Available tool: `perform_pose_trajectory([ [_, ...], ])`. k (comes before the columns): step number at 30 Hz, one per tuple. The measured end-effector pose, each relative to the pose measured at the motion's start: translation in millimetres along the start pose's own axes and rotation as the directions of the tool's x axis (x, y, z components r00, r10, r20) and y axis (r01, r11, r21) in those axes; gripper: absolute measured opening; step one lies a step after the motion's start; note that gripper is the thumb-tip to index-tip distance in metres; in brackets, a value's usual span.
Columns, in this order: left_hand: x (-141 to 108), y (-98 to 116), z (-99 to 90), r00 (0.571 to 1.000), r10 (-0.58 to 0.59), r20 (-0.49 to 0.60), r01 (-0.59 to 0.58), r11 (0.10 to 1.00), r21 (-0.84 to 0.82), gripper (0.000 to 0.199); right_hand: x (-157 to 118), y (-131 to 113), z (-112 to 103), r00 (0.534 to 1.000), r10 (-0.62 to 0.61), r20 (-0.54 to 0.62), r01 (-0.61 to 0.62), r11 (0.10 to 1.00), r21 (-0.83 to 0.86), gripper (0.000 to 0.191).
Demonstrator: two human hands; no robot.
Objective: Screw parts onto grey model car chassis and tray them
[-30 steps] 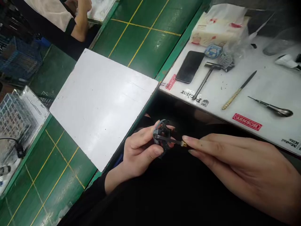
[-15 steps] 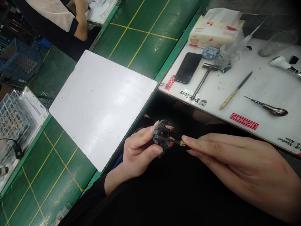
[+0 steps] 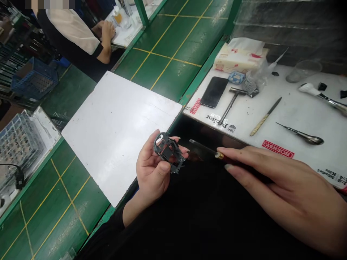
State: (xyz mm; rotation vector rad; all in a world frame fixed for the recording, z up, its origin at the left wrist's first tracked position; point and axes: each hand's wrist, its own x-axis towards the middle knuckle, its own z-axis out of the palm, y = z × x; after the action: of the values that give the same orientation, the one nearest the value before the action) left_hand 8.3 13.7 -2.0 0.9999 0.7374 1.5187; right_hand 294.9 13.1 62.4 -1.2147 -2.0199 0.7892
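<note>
Holding a dark plastic model part (image 3: pixel 166 148) in my left hand (image 3: pixel 152 169), fingers curled around it, I have it just past the edge of a white board (image 3: pixel 116 133). My right hand (image 3: pixel 271 184) pinches a slim tool (image 3: pixel 219 155) with a brass ferrule, its dark shaft just beside the part. Beyond it, a white bench (image 3: pixel 292 104) carries a phone (image 3: pixel 214 92), a small hammer (image 3: pixel 233 103) and an awl (image 3: pixel 300 136).

Model frame (image 3: pixel 166 148) is matt dark grey plastic, slightly rough. Tool collar (image 3: pixel 219 155) is shiny brass. White board (image 3: pixel 116 137) looks smooth and matt; phone (image 3: pixel 214 92) is glossy glass.
</note>
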Motion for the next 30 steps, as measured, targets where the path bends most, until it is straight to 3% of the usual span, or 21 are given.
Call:
perform_pose_trajectory([
  [4, 7, -5, -1.8, 0.990, 0.137, 0.040, -0.140, 0.987, 0.074, 0.075, -2, -14, 16, 0.994, -0.074, -0.080, 0.079, 0.994, 0.070, 0.049],
  [9, 11, -7, -6.7, 0.979, 0.184, 0.084, -0.196, 0.965, 0.172, 0.064, 1, -21, 33, 0.976, -0.136, -0.170, 0.154, 0.983, 0.098, 0.071],
  [14, 10, -9, -8.4, 0.965, 0.240, 0.108, -0.258, 0.946, 0.197, 0.068, 5, -15, 36, 0.969, -0.223, -0.105, 0.236, 0.962, 0.134, 0.093],
  [22, 6, -13, -3.9, 0.962, 0.268, 0.045, -0.270, 0.920, 0.283, 0.070, -2, -16, 40, 0.972, -0.212, -0.105, 0.223, 0.969, 0.110, 0.084],
  [30, 5, -8, 0.9, 0.972, 0.225, 0.071, -0.233, 0.963, 0.138, 0.064, -7, -29, 48, 0.976, -0.104, -0.193, 0.115, 0.992, 0.045, 0.070],
])
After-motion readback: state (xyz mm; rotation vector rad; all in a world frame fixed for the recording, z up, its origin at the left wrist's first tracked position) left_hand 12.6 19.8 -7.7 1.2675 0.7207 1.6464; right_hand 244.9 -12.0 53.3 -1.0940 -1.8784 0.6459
